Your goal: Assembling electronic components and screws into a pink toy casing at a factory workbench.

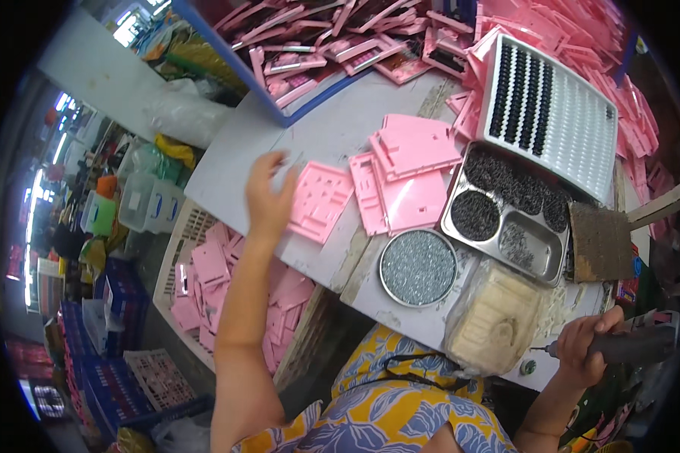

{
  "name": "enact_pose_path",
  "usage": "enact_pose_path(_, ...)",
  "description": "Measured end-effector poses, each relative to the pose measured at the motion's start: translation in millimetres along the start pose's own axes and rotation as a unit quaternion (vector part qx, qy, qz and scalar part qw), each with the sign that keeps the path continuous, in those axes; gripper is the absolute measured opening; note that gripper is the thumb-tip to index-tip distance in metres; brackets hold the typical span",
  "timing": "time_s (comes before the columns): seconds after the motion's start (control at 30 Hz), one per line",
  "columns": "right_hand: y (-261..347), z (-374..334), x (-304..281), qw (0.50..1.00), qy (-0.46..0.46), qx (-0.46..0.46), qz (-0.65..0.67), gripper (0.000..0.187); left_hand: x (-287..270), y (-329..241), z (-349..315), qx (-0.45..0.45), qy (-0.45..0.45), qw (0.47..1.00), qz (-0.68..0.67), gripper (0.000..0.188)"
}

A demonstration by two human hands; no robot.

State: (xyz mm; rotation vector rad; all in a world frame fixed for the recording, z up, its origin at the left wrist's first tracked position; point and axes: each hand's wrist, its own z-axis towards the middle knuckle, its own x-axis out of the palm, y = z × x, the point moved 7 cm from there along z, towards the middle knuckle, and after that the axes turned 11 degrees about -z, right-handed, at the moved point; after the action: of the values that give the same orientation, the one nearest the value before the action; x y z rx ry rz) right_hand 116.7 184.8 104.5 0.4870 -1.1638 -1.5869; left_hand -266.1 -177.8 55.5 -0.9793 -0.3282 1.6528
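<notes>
My left hand (268,200) is over the left side of the table, fingers apart, its thumb side by the edge of a flat pink plastic panel (326,208). Whether it touches the panel I cannot tell. In my right hand (584,346), at the lower right, is a dark electric screwdriver (641,345), its thin bit pointing left. More pink panels (419,143) lie overlapped just right of the single one. A round dish of small silvery pieces (418,267) stands nearer to me. Beside it, a steel compartment tray (533,260) holds dark screws and some lighter ones.
A blue crate (283,113) full of pink parts stands at the back. A white tray (582,140) with black rows leans at the right, near cardboard (601,241). A plastic-wrapped beige block (499,317) sits at the front edge. Below left, a cream basket (175,260) holds pink pieces.
</notes>
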Motion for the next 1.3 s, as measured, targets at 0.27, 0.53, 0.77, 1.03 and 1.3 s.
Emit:
enact_pose_path(0.27,7.0,-9.8,-41.4,0.982,-0.126,0.081,-0.116,0.058,222.0,134.9,227.7,0.113,0.127,0.834,0.525,0.034)
enact_pose_path(0.53,36.9,-14.9,-58.2,0.949,-0.172,0.037,-0.262,0.085,188.1,82.0,248.7,0.143,0.092,0.901,0.399,0.038)
enact_pose_path(0.77,12.3,-44.6,19.4,0.943,-0.083,0.079,-0.313,0.041,65.8,-17.9,115.1,-0.156,0.101,0.881,-0.435,0.046)
enact_pose_path(1.03,-114.6,-52.3,37.0,0.953,-0.146,0.265,-0.028,0.043,129.3,-216.5,-182.3,-0.381,0.311,0.602,-0.629,0.071)
enact_pose_path(1.3,-73.3,-90.2,-30.8,0.928,-0.035,0.296,-0.223,0.043,157.7,-266.9,-198.5,0.18,0.412,0.869,-0.208,0.032)
